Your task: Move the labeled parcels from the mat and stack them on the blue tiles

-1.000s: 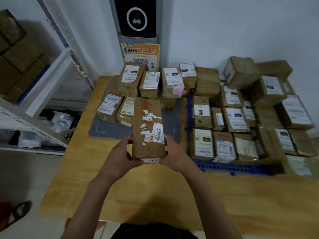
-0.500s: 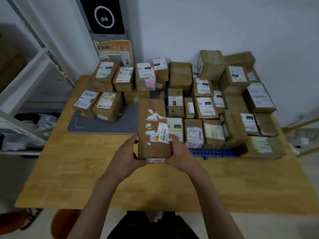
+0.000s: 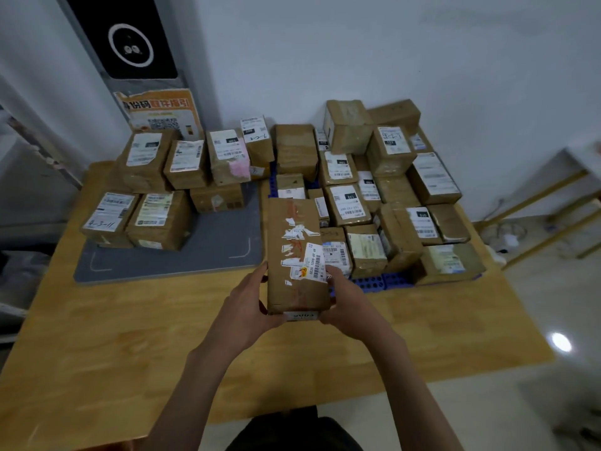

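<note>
I hold a long brown parcel (image 3: 296, 255) with torn white labels and red marks above the wooden table (image 3: 113, 336), in front of the blue tiles. My left hand (image 3: 250, 307) grips its left near corner and my right hand (image 3: 344, 304) grips its right near corner. Several labeled parcels (image 3: 159, 219) stand on the grey mat (image 3: 214, 249) at the left. The blue tiles (image 3: 377, 283) at the right carry a crowded stack of parcels (image 3: 390, 190), and only the tiles' front edge shows.
A black-and-white panel with an orange notice (image 3: 162, 115) stands at the wall behind the mat. A white shelf frame (image 3: 19, 157) runs along the left. A yellow-legged rack (image 3: 546, 206) is at the right, off the table.
The parcel in both hands has moved right, from in front of the mat to in front of the blue tiles. The view has swung right with it.
</note>
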`<state>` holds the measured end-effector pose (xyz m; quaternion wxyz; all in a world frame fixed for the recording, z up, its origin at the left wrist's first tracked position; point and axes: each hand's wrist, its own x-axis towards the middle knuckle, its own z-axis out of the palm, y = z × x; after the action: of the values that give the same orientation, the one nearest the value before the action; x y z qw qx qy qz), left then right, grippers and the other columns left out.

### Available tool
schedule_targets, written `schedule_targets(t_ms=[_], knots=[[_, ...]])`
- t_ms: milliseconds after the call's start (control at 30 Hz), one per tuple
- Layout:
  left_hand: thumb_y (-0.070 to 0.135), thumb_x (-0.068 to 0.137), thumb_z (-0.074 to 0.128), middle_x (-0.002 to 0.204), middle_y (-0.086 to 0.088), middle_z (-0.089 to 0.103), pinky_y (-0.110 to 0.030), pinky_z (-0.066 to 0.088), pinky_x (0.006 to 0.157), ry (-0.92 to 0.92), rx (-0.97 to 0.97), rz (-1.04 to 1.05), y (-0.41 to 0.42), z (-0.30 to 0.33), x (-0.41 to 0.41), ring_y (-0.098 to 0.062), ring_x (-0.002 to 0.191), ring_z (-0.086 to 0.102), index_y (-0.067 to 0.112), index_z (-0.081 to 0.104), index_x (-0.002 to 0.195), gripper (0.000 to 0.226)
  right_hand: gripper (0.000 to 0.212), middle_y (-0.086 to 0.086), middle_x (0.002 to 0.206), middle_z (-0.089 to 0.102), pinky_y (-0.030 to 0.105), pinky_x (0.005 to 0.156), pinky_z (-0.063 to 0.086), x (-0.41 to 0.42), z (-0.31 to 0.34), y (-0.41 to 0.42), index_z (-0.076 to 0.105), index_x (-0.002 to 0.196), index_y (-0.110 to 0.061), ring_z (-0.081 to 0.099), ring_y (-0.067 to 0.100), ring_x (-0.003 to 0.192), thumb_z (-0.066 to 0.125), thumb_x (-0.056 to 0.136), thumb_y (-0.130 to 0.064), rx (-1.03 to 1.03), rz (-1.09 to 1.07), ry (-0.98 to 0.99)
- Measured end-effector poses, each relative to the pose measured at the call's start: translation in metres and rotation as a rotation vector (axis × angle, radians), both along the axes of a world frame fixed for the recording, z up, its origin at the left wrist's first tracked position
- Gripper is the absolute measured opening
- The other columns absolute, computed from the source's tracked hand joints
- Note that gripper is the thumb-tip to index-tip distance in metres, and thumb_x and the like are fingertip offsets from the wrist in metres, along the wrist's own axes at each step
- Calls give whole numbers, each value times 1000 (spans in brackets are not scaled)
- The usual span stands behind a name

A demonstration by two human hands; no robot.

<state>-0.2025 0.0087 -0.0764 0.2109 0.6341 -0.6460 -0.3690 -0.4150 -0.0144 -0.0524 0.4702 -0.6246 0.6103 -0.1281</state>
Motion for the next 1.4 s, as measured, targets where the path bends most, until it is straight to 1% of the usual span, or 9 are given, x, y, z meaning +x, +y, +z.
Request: schedule_targets(t_ms=[167,500,633,767,900,1033,1233,1300,1400], knots=[[38,63,88,132,22,50,-13,41,61,13,20,-50,-4,-8,-11,-8,87,60,57,19,141,106,83,-12,115,50,37,76,57,-11,-10,7,36,140,-23,58,18,101,74,72,4,13,-26,25],[38,62,87,132,22,50,-11,41,62,19,13,-55,-38,-15,-51,-9,87,59,55,22,142,104,92,-7,133,50,10,54,46,-53,-24,-27,26,149,-24,52,10,103,75,75,0,20,-42,20],[39,64,86,133,21,49,-13,42,62,22,-5,-49,-63,-13,-76,-9,88,57,50,23,145,103,93,0,141,49,22,79,52,-79,-24,-57,24,151,-21,51,15,116,74,76,1,21,-17,22],[35,66,84,131,19,52,-13,42,59,38,-10,-56,-96,-8,-104,-8,81,57,51,24,144,100,88,1,136,50,12,61,46,-108,-20,-91,27,149,-21,49,9,103,71,77,3,-1,15,12],[39,68,82,132,18,49,-15,40,64,4,-10,-48,-128,-8,-131,-6,87,54,50,18,145,101,83,1,134,52,10,59,43,-136,-21,-125,32,146,-22,57,14,100,71,77,3,12,24,-19],[37,68,83,133,17,49,-12,42,67,14,-5,-55,-163,-15,-147,-6,99,55,46,24,146,98,83,-2,135,54,8,65,42,-153,-25,-158,31,147,-24,55,12,105,73,79,-5,15,40,-29],[35,69,85,120,28,43,-9,43,60,25,19,-21,-220,-22,-162,10,86,56,48,19,146,102,85,-2,132,55,19,74,50,-167,-27,-222,31,147,-24,56,13,107,73,77,-1,22,58,-31],[35,69,85,127,27,45,-12,45,62,42,37,-9,-241,-23,-166,3,85,60,45,20,147,102,83,-2,132,54,27,80,53,-169,-28,-245,33,145,-23,57,17,111,73,76,0,5,61,-30],[33,69,85,128,20,50,-17,49,65,60,4,-7,-272,-27,-170,0,77,58,41,25,147,99,80,-2,131,54,21,77,49,-170,-30,-279,36,143,-20,54,13,110,75,75,-3,-28,80,-7]])
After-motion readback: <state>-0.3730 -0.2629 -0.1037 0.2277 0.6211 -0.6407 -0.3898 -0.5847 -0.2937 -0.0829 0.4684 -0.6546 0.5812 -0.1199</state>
